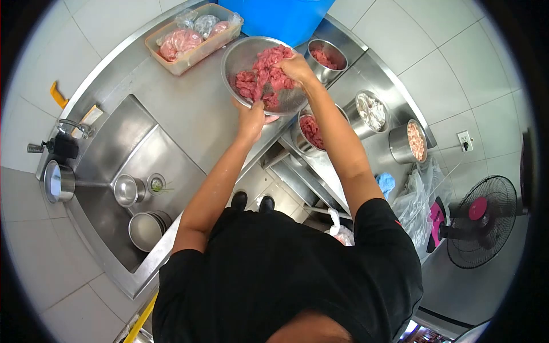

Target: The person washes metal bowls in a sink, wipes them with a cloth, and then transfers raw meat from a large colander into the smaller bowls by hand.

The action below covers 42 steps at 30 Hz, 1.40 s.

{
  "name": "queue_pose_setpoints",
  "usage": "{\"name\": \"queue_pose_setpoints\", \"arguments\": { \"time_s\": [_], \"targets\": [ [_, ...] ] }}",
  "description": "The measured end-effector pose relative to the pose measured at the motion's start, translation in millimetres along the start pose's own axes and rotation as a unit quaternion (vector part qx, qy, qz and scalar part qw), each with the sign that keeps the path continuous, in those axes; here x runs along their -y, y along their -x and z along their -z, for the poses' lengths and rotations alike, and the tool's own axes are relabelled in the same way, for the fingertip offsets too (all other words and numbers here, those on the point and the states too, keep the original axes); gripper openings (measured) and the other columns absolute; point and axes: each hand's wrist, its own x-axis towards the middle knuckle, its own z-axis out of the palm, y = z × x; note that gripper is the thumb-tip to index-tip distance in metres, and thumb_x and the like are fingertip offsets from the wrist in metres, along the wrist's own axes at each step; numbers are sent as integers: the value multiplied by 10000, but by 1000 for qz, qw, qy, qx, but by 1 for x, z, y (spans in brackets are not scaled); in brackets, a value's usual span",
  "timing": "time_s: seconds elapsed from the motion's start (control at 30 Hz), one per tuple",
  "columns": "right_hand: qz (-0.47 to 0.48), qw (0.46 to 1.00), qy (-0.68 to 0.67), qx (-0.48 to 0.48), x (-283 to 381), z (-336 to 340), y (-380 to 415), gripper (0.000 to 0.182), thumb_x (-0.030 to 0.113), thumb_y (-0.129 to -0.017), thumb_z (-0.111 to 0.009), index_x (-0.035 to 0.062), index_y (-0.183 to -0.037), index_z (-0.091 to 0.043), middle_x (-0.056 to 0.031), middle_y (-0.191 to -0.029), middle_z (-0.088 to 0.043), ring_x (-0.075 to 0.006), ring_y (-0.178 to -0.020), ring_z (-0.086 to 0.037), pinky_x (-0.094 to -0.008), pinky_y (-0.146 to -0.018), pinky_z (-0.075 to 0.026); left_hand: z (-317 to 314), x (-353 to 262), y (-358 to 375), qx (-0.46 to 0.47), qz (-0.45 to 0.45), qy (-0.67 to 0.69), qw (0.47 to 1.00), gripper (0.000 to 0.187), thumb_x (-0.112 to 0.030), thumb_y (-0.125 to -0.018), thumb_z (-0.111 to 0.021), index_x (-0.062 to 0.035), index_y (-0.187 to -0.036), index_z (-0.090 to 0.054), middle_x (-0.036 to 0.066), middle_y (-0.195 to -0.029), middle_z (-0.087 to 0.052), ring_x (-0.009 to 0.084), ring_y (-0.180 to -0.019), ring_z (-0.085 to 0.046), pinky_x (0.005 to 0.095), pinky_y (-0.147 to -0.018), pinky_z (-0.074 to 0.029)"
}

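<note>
The left hand [250, 119] gripped the near rim of a round steel colander [266, 74], fingers curled under it; the right hand [296, 68] lay spread in the raw meat [264, 77]. The colander, tilted toward the person, had no long axis. It was shiny and heaped with red chunks, held between both hands above the tabletop [189, 108], over a pot of meat [311, 132]

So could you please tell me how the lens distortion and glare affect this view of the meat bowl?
Head view: heavy fisheye bending, black vignette at the corners; counter edges curve. The meat bowl is sharp, with soft glare on its steel; both the left hand and right hand show unblurred.
</note>
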Motion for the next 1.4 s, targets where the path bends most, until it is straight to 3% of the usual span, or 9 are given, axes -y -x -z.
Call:
{"name": "queue_pose_setpoints", "arguments": {
  "time_s": [0.1,0.3,0.5,0.67,0.73,0.83,1.03,1.23,1.4],
  "targets": [
    [3,996,-83,-28,28,-3,24,414,-171,-744,-464,-74,-1145,-507,-182,-1113,-600,-260,-962,-628,-369,-837,-548,4,7,-4,11,19,8,1000,787,19,-829,-390,-166,-1365,156,230,-1320,-304,374,-1088,-519,488,-777,-559],
    [52,986,-159,-2,62,36,85,270,-80,-778,-541,-43,-1043,-582,-125,-990,-648,-193,-842,-646,-318,-699,-564,6,14,-4,-2,12,22,1000,640,2,-813,-410,-93,-1336,-53,194,-1258,-367,335,-1057,-545,481,-745,-574],
    [-55,992,41,-103,83,64,176,336,-38,-799,-585,-25,-1130,-528,-102,-1069,-621,-190,-934,-625,-317,-826,-526,0,4,-2,-13,20,-9,1000,611,19,-809,-412,-56,-1334,-108,190,-1270,-373,315,-1043,-559,451,-761,-580],
    [-63,996,54,13,5,90,200,409,-2,-732,-651,21,-1132,-566,-68,-963,-638,-159,-849,-613,-294,-709,-510,-2,5,-2,-36,24,-9,999,594,27,-806,-413,-37,-1330,-143,188,-1258,-393,315,-1039,-562,448,-766,-577],
    [-124,924,360,37,-6,93,198,469,-17,-666,-655,62,-1124,-595,-93,-873,-661,-156,-799,-627,-311,-705,-512,1,7,-3,-29,23,-13,999,581,25,-807,-411,-34,-1328,-160,186,-1257,-398,317,-1041,-561,448,-772,-575],
    [-121,880,459,-10,0,89,200,500,-34,-630,-636,72,-1118,-611,-104,-796,-659,-150,-748,-627,-320,-688,-508,2,6,-2,-24,28,-13,999,575,19,-808,-411,-40,-1327,-171,184,-1263,-396,318,-1041,-561,442,-775,-576],
    [-121,923,362,48,10,91,201,435,-89,-656,-642,51,-1068,-636,-66,-757,-663,-114,-619,-610,-273,-567,-493,5,5,-5,2,20,-23,1000,647,47,-784,-383,-63,-1333,-58,198,-1273,-334,333,-1037,-553,447,-729,-591],
    [-29,852,520,-56,6,89,196,203,75,-691,-665,117,-885,-704,-135,-829,-670,-321,-791,-643,-389,-733,-509,6,3,-5,26,18,-27,999,630,46,-780,-378,-49,-1327,-81,204,-1258,-348,341,-1045,-551,455,-726,-590],
    [-48,877,472,-68,20,81,202,206,57,-680,-612,56,-876,-677,-179,-819,-655,-331,-802,-641,-400,-747,-506,0,-4,1,13,16,-30,999,586,42,-768,-401,-17,-1304,-173,198,-1200,-418,337,-985,-584,456,-709,-592]
  ]
}}
